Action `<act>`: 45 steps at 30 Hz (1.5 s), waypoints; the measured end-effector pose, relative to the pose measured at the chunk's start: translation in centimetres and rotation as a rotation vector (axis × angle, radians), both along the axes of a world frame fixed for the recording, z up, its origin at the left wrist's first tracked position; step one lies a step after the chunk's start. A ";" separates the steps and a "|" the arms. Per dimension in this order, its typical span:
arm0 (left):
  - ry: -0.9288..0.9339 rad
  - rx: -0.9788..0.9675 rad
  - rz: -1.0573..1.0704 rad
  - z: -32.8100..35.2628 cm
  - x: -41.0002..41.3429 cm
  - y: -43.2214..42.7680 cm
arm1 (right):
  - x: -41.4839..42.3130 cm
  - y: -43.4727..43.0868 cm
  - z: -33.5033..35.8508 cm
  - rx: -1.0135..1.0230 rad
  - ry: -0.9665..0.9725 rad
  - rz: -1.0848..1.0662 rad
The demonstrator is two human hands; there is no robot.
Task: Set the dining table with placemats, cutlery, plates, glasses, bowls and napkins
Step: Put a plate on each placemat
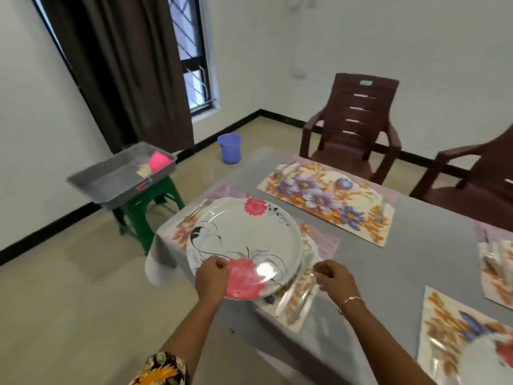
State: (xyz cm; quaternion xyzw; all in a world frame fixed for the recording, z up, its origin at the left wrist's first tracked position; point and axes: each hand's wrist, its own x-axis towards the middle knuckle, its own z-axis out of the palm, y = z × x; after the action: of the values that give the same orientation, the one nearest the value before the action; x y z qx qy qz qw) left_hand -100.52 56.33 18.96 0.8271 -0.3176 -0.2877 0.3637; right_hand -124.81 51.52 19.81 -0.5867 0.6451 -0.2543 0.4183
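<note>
Pinching the near rim of the plate between thumb and curled fingers, the left hand holds it alone above the placemat at the near left corner of the table. The right hand hovers just right of the rim, fingers curled; I cannot tell whether they hold anything. Such a one-sided grip could let the plate tip or slide off the table edge, and setting it down might trap the cutlery beside it.

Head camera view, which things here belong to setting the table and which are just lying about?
Job in hand: plate, gripped by the left hand; cutlery beside it; floral placemat beyond it; grey tray.
Lying about: purple bucket; brown curtain.
</note>
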 end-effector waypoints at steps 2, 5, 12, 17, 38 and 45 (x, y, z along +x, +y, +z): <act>-0.034 0.041 0.080 -0.8 3.7 -0.5 | 2.2 -1.5 -0.4 0.032 0.019 -0.063; -0.082 0.084 0.105 -1.8 8.2 -1.8 | 4.9 -3.8 -1.0 0.026 0.142 -0.122; -0.049 0.212 -0.058 -1.4 11.4 -4.6 | 7.6 -6.5 -1.5 0.096 0.306 -0.155; -0.033 0.235 -0.063 -1.6 12.0 -5.8 | 8.1 -7.8 -2.4 0.130 0.390 -0.234; 0.412 0.245 0.065 1.2 14.4 -6.5 | 8.4 -10.5 -0.8 0.223 0.073 -0.355; 0.510 0.045 0.116 4.6 19.7 -6.1 | 15.3 -13.0 3.2 0.065 0.007 -0.293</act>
State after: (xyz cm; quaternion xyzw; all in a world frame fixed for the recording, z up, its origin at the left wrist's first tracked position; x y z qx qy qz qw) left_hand -80.79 50.22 23.58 0.7525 -0.1612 -0.4725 0.4296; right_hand -109.52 38.51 23.05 -0.4733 0.7332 -0.2895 0.3932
